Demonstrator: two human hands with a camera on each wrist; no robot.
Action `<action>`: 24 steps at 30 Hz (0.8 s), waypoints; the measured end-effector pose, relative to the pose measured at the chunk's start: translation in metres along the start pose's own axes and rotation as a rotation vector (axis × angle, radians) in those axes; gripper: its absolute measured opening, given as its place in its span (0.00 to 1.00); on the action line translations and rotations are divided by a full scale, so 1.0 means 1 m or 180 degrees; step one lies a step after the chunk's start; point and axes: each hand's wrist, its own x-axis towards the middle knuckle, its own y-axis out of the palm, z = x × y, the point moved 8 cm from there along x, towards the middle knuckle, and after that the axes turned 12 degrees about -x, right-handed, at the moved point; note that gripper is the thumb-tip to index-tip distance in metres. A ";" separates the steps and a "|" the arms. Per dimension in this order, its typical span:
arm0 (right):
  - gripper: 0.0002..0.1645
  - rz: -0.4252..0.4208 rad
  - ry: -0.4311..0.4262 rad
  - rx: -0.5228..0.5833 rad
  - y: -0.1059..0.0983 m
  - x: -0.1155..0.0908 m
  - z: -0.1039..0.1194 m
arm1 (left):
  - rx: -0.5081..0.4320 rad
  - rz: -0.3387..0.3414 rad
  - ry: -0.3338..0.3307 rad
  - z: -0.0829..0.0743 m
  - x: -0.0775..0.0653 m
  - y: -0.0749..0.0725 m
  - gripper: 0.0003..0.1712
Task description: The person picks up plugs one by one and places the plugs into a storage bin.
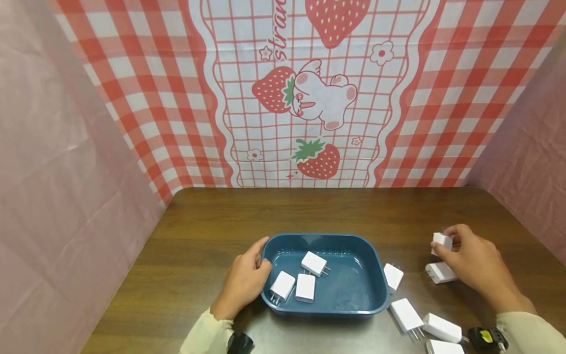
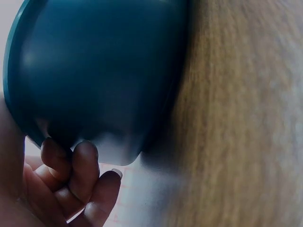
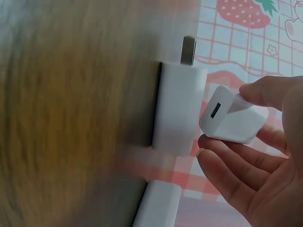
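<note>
My left hand (image 1: 245,279) grips the left rim of a dark blue plastic tub (image 1: 353,311). In the left wrist view its fingers (image 2: 85,165) curl against the tub's outer wall (image 2: 104,71). Three white chargers, one of them a tilted charger (image 1: 314,263), lie in the tub's left half. At the right, my right hand (image 1: 479,263) pinches a white charger (image 3: 236,118) between thumb and fingers, its dark port slot showing in the right wrist view. Just below that hand, another charger (image 1: 439,273) lies on the table, partly covered by the hand.
More white chargers lie right of the tub: a charger (image 1: 393,277) by its wall, a charger (image 1: 406,315) with prongs out, and a charger (image 1: 442,328) near the right wristband. The wooden table (image 1: 212,216) ends at a checked strawberry cloth (image 1: 309,162).
</note>
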 end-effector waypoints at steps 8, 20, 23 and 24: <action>0.28 -0.0045 0.0004 -0.0009 -0.001 -0.005 0.008 | -0.0003 0.0006 -0.0035 0.000 0.000 0.000 0.31; 0.25 -0.0485 -0.0072 0.0050 -0.019 -0.015 0.026 | 0.0004 0.0002 -0.0014 0.000 0.000 0.000 0.32; 0.23 -0.0614 -0.0137 0.0152 -0.022 -0.016 0.031 | 0.0004 -0.0001 0.0007 0.000 0.000 0.000 0.32; 0.23 -0.0644 -0.0157 0.0176 -0.023 -0.017 0.033 | 0.0005 -0.0003 0.0013 0.000 0.000 0.000 0.32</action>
